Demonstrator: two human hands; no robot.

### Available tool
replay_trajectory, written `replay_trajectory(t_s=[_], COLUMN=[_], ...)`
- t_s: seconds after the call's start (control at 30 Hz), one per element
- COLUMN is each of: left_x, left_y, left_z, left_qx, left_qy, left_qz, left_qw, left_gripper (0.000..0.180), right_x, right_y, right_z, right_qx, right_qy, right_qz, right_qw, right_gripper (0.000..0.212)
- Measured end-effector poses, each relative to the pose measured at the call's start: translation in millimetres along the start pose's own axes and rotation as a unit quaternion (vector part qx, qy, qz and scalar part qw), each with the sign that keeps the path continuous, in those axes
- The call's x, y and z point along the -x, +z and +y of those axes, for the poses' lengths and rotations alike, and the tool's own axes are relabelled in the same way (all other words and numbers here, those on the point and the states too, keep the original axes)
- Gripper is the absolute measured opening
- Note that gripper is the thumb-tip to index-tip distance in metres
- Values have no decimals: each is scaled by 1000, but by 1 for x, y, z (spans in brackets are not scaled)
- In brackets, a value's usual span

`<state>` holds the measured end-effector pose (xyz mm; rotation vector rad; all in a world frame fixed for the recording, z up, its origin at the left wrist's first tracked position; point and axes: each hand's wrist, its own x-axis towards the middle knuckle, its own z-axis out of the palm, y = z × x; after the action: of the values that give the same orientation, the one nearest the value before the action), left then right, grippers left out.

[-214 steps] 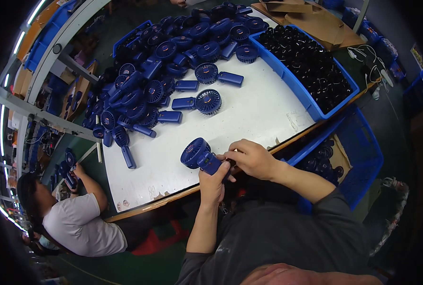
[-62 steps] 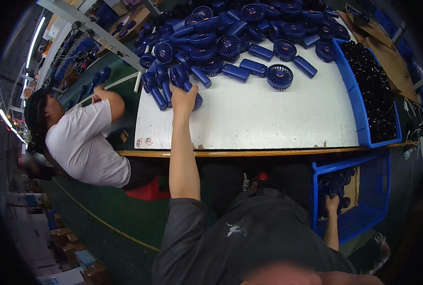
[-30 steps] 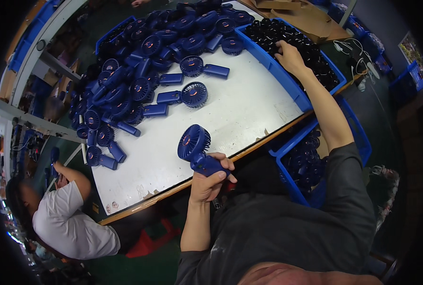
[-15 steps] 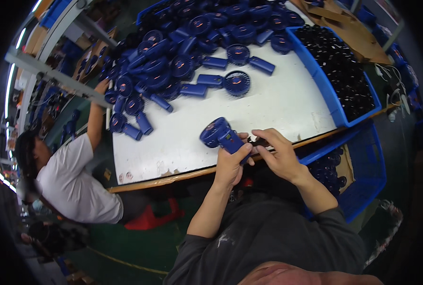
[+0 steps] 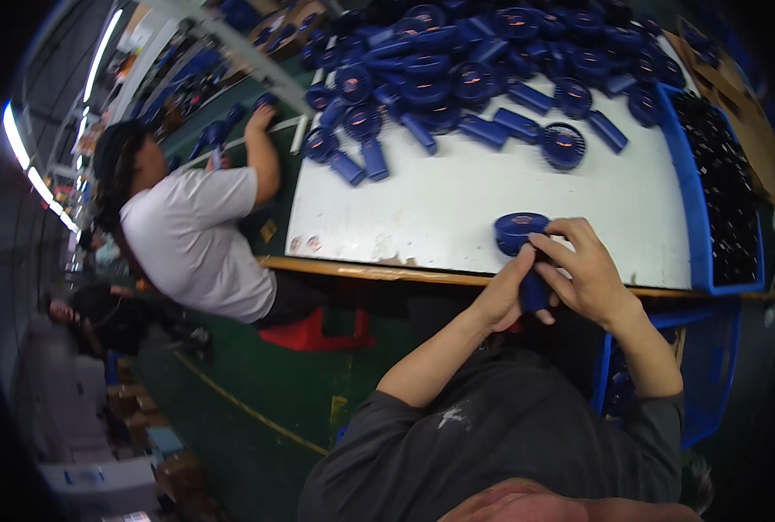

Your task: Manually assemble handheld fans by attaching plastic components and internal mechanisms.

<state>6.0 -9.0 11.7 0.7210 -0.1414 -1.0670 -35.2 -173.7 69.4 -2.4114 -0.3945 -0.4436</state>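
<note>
A dark blue handheld fan (image 5: 520,224) is held over the near edge of the white table, its round head away from me and its handle pointing towards me. My left hand (image 5: 502,294) is closed around the handle from the left. My right hand (image 5: 589,277) meets the fan from the right, fingers bent and fingertips pressed in at the neck below the head. A small black part shows dark between those fingers, mostly hidden by them. Beyond, a heap of similar blue fans (image 5: 427,78) covers the far side of the table.
A blue tray (image 5: 694,196) full of small black parts stands at the table's right end, with cardboard (image 5: 744,113) behind it. Below is a blue crate (image 5: 720,383). At the left a person in a white shirt (image 5: 200,235) reaches to another bench; a red stool (image 5: 314,332) stands nearby.
The view has swung left, shifting the scene rightward. The fan has turned, its head now pointing away from me. My right fingers have moved with the black part up against the fan's neck.
</note>
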Motion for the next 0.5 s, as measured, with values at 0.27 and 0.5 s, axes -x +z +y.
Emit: replay_trajectory(t_s=[0.27,0.5], left_x=[-9,-16], left_y=[8,-17], left_z=[-8,89], left_qx=[-362,-679], left_qy=[151,347], left_qz=[30,171], left_qw=[919,623], left_gripper=[60,97], right_x=[46,184], right_y=[46,69], right_z=[-17,42], right_qx=[14,-422], right_qy=[84,257], right_qz=[111,244], right_qw=[990,834], right_gripper=[62,52])
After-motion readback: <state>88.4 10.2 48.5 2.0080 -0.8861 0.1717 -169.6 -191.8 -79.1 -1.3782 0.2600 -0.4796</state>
